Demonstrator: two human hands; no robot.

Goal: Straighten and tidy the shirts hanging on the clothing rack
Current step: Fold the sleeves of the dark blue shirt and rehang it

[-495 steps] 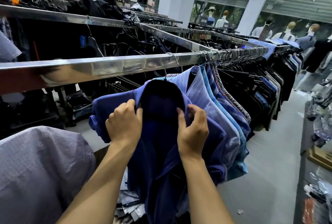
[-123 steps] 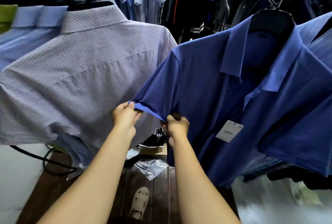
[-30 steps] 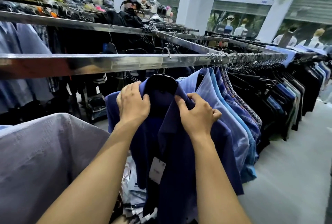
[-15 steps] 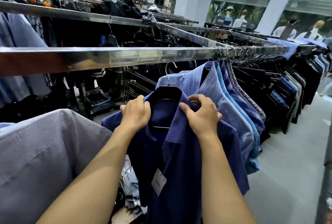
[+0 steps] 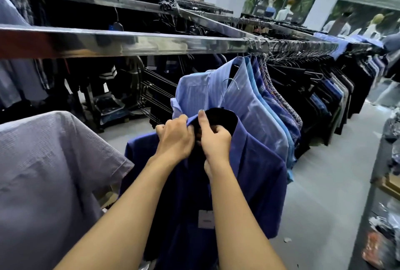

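- The dark blue shirt (image 5: 257, 174) hangs on a black hanger (image 5: 225, 118) well below the steel rail (image 5: 151, 44), at the near end of the packed row.
- The left hand (image 5: 175, 139) grips the left collar edge, fingers curled over the fabric.
- The right hand (image 5: 216, 139) pinches the collar just beside it, with one finger raised along the edge; the two hands almost touch.
- A thin wire hook (image 5: 230, 81) shows against the light blue striped shirt (image 5: 240, 100) behind; it seems to be clear of the rail, though the view is blurred.
- A white tag (image 5: 205, 218) dangles at the front of the dark blue shirt.
- A long bare stretch of rail runs left of the row.
- A grey checked shirt (image 5: 54, 172) fills the lower left, apart from the dark blue shirt's sleeve.
- Open grey floor (image 5: 324, 183) lies to the right.
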